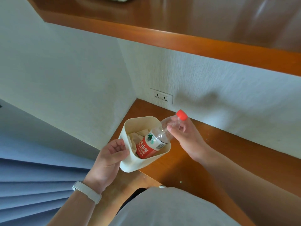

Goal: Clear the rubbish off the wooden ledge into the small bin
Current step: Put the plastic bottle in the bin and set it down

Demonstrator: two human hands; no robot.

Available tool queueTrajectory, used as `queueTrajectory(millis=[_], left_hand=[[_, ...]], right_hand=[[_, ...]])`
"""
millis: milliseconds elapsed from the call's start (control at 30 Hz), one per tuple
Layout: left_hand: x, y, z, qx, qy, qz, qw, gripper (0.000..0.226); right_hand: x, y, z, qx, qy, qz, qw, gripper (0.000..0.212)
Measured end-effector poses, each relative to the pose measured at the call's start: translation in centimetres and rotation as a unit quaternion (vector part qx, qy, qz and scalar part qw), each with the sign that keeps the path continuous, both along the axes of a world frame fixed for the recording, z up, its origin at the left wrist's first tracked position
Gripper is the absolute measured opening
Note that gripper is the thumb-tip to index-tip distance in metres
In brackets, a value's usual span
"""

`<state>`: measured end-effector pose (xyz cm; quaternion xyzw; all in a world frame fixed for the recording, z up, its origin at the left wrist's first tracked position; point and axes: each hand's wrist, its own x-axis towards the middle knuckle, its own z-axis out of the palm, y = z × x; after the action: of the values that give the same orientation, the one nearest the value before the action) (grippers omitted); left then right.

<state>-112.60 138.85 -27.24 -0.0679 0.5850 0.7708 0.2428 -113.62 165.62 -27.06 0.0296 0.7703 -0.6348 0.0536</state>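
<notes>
Both hands' fingers (175,126) curled, gripping.

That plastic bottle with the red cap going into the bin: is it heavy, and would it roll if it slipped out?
The plastic bottle looks empty and clear, so probably light; the right hand holds it by the neck with just the fingers. Its round body would likely roll on the wooden ledge. Thin walls probably crumple when squeezed.

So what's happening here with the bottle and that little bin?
A person is tidying the wooden ledge. Their left hand grips the side of a small cream bin, held tilted at the ledge's corner. Their right hand holds a clear plastic bottle with a red cap near its neck; the base is already inside the bin, the top half sticking out. Crumpled white paper already lies in the bin.
</notes>
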Motion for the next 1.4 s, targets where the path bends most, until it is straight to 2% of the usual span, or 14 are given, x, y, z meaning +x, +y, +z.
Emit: queueTrajectory(millis=[133,233,367,467,533,600,700,833,900,1033,1100,1267,1400], left_hand=[[-0.2,-0.1,-0.5,-0.007,-0.006,0.005,1.0,0.069],[-0.3,0.1,-0.6,-0.013,-0.001,0.007,1.0,0.07],[-0.8,0.3,-0.3,-0.001,0.009,0.011,1.0,0.068],[-1.1,0.6,-0.2,0.004,0.014,0.008,1.0,0.067],[-1.4,0.8,-0.3,0.01,0.014,0.008,1.0,0.066],[-1.6,0.9,-0.4,0.016,0.01,0.004,1.0,0.065],[-2.0,1.4,-0.7,0.006,0.009,0.001,1.0,0.071],[-2.7,2.0,-1.1,-0.019,0.002,0.018,1.0,0.072],[-3.3,2.3,-1.0,-0.045,-0.001,0.029,0.999,0.067],[-5.3,2.4,-1.0,-0.072,-0.016,0.057,0.996,0.041],[-6.4,2.2,-1.4,-0.093,-0.022,0.066,0.993,0.038],[-9.2,1.4,-2.7,-0.077,-0.059,0.093,0.991,0.027],[-11.3,1.1,-3.7,-0.058,-0.064,0.098,0.991,0.021]], right_hand=[[-0.4,0.2,-0.1,-0.006,0.005,0.008,1.0,0.012],[-0.7,0.5,0.0,-0.045,0.004,0.021,0.999,0.016],[-0.3,0.8,-1.1,-0.088,-0.056,0.047,0.993,0.044],[0.6,0.9,-1.8,-0.065,-0.098,0.069,0.991,0.063],[1.3,0.7,-2.0,-0.038,-0.12,0.066,0.99,0.068],[1.8,0.4,-2.4,-0.017,-0.14,0.06,0.988,0.063],[2.0,-0.1,-2.9,0.017,-0.162,0.034,0.986,0.042],[1.3,-0.8,-2.9,-0.021,-0.182,-0.012,0.983,0.026],[0.6,-1.3,-2.9,-0.037,-0.184,-0.025,0.982,0.026],[-1.5,-3.1,-3.3,-0.029,-0.192,-0.049,0.98,0.038],[-2.9,-4.1,-3.6,-0.028,-0.193,-0.065,0.979,0.041],[-6.5,-5.7,-4.6,-0.03,-0.19,-0.092,0.977,0.032],[-9.0,-6.9,-4.7,-0.025,-0.2,-0.099,0.975,0.038]])
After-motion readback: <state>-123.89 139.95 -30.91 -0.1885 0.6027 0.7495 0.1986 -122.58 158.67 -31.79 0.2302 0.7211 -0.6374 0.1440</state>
